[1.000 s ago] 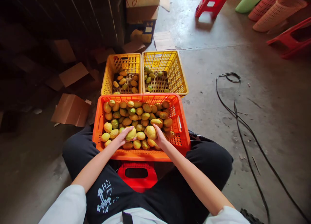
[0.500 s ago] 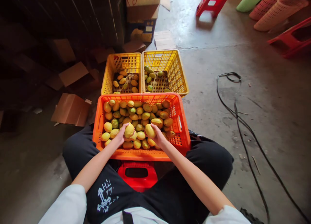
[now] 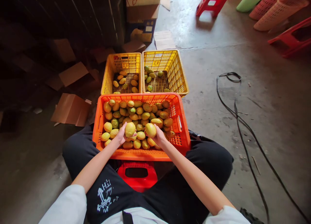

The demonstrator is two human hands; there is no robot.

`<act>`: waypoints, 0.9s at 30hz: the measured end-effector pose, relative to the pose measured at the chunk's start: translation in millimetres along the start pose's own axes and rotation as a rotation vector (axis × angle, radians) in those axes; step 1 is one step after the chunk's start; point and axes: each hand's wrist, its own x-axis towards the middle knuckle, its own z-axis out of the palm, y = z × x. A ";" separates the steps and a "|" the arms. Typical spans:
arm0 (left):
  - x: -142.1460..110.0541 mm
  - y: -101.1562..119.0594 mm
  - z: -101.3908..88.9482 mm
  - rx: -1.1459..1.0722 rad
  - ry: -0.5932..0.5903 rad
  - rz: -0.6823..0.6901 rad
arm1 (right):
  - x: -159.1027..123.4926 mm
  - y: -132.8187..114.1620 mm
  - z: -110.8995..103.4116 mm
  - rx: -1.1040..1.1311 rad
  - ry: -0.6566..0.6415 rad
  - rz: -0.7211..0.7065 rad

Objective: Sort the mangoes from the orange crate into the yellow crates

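A yellow lemon [image 3: 130, 129] rests in my left hand [image 3: 120, 136], the thumb along its side and the fingers curled beneath it. My right hand [image 3: 159, 137] grips another yellow lemon [image 3: 151, 130], mostly from its right side. Both hands are just above an orange plastic crate [image 3: 143, 156], a short gap between them. Many lemons, yellow to greenish and some brownish, lie in this crate in front of my lap. One dark green, bumpy fruit [image 3: 115, 123] is among them, left of my left hand.
Beyond the orange crate stand two yellow crates, the left one [image 3: 105, 78] with several yellow-brown fruits and the right one [image 3: 183, 76] with several greener ones. Cardboard pieces [image 3: 71, 110] lie at left. A black cable [image 3: 250, 130] crosses the floor at right. A red stool [image 3: 213, 4] stands farther back.
My left hand has turned a little, and its lemon now shows more fully, slightly higher and to the right. The right-hand lemon has turned slightly. The crates have stayed put.
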 end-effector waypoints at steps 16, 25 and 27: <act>8.6 -6.3 -12.2 0.091 -0.083 0.170 | -15.5 -4.2 3.4 -0.103 0.010 -0.120; 0.8 -4.0 -7.7 0.103 -0.043 0.172 | -8.3 3.3 -2.0 -0.196 0.029 -0.263; -2.3 -2.6 -5.2 0.094 -0.023 0.179 | -4.7 4.1 -4.8 -0.205 0.009 -0.282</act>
